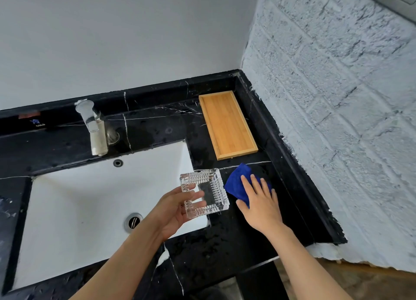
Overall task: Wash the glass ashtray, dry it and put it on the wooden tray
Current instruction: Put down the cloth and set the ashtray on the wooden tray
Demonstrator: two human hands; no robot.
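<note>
Left hand (177,209) has the square cut-glass ashtray (204,192) gripped by one edge, fingers curled round it, held over the right corner of the white sink (78,209). Right hand (258,200) lies flat, fingers spread, on a blue cloth (237,182) that it half covers. The wooden tray (227,124) sits beyond, well apart. Can't tell if the glass is wet.

two bare forearms came up from the lower edge of the view, each uncovered from elbow to wrist, with no sleeve reaching into the frame. the left hand (177,212) was gloveless, its fingers slim and its nails short and unpainted where they could be seen. the right hand (258,200) was likewise gloveless, its back showing, the nails short and plain. both wrists were bare, and the fingers that showed were bare as well.
</note>
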